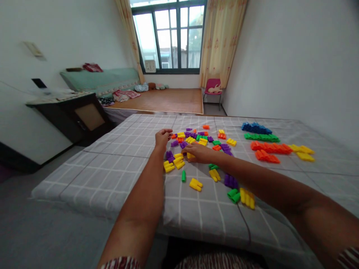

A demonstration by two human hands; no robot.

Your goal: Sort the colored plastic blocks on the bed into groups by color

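Two orange rows (270,148), one blue row (256,129) and one green row (261,138) lie toward the far right corner of our surface (106,164); one green tube (183,176) lies nearer its near edge. Scattered blocks (202,142) lie right of our curled left hand (163,138) and around our lowered right hand (195,152); we cannot tell whether either grips one.

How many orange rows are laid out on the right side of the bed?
2: the longer orange row, and the shorter orange row just nearer the camera. None seem hidden there.
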